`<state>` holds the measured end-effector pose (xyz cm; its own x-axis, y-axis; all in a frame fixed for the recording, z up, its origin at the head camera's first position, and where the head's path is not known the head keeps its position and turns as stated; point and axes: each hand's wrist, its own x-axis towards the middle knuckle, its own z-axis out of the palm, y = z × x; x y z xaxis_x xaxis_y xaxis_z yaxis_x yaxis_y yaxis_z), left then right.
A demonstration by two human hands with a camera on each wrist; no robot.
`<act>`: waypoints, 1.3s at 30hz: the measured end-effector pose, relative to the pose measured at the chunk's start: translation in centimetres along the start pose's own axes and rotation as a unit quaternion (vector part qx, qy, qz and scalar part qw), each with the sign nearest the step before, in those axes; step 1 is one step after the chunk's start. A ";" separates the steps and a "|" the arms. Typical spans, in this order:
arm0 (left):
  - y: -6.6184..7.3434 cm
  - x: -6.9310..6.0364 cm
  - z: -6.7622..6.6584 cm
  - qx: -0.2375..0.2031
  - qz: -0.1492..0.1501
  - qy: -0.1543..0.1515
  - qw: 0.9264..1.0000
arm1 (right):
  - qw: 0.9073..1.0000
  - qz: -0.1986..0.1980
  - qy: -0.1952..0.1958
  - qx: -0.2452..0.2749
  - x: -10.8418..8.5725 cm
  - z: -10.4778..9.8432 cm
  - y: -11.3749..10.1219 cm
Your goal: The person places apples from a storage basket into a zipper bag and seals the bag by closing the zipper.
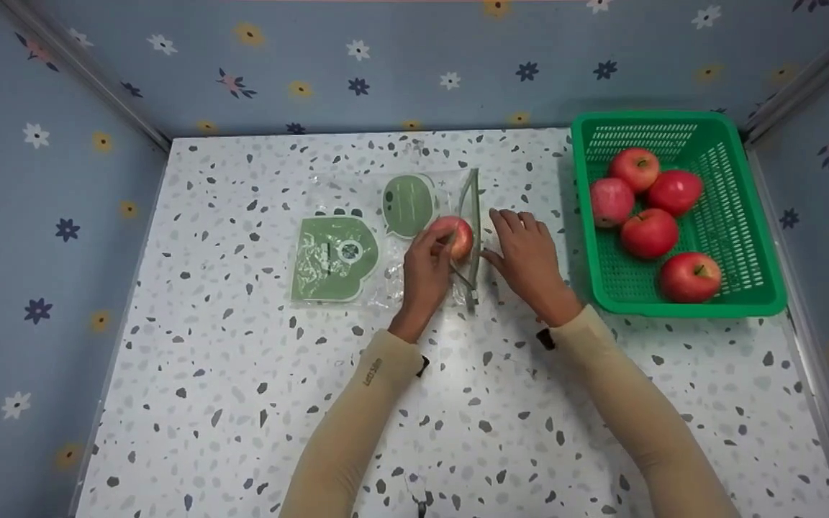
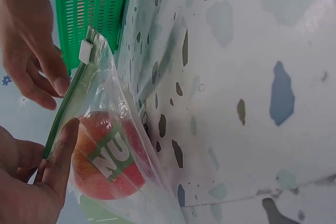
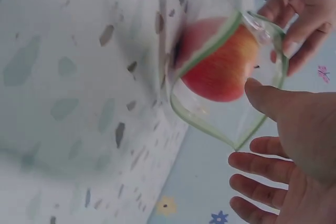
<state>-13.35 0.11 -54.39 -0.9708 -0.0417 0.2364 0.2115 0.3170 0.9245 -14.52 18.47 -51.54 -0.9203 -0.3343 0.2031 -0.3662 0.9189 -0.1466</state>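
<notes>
A clear zip bag (image 1: 339,262) with green printed shapes lies flat on the speckled table, its green-edged mouth facing right. Inside, just behind the mouth, sits a red apple (image 1: 463,239). My left hand (image 1: 427,270) pinches the upper edge of the mouth between thumb and fingers, lifting it, as the left wrist view shows. A white slider (image 2: 85,52) sits at one end of the zip strip. Just right of the mouth is my right hand (image 1: 529,255), fingers spread and holding nothing. In the right wrist view, the mouth gapes around the apple.
At the right of the table stands a green basket (image 1: 766,248) with several red apples (image 1: 649,234) in it. Flower-patterned blue walls (image 1: 414,65) enclose the table at the back and both sides.
</notes>
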 end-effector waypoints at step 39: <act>-0.2 0.2 -0.1 -0.032 -0.042 -0.008 0.999 | 0.983 0.151 0.065 0.076 -6.1 -8.2 10.5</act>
<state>-13.61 -0.09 -54.45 -0.9869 -0.0499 0.1532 0.1360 0.2522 0.9581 -11.66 31.87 -46.37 -0.9686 -0.0119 0.2483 -0.1038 0.9269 -0.3607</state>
